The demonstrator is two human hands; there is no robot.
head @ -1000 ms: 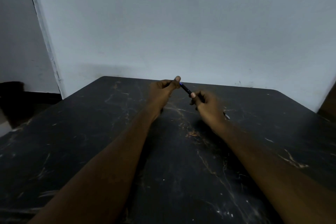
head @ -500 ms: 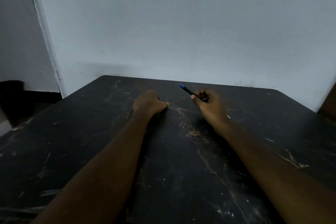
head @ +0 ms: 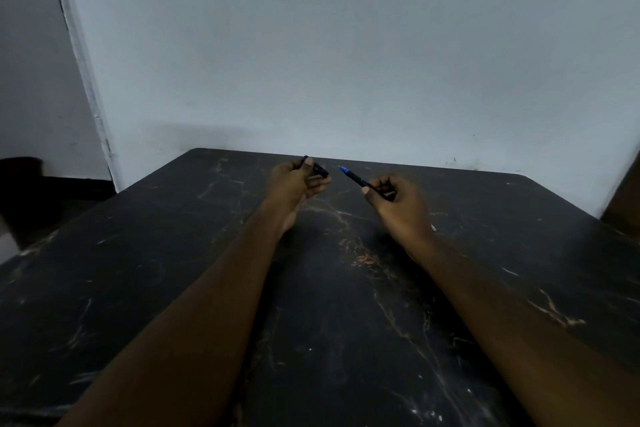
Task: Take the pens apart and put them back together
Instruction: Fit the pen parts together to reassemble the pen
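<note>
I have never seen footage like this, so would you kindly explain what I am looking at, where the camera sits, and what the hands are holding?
There is no machine here: a person wears one wide-angle camera on the head, looking forward and down, so both forearms reach into the picture from below. They stretch over a dark, scratched table that stands against a pale wall. The right hand pinches a dark pen body whose blue tip points up toward the left. The left hand is closed on a short dark piece, probably the pen's cap, though it is too blurred to be sure. The two parts are apart, not touching. A small pale speck by the right wrist cannot be made out.
</note>
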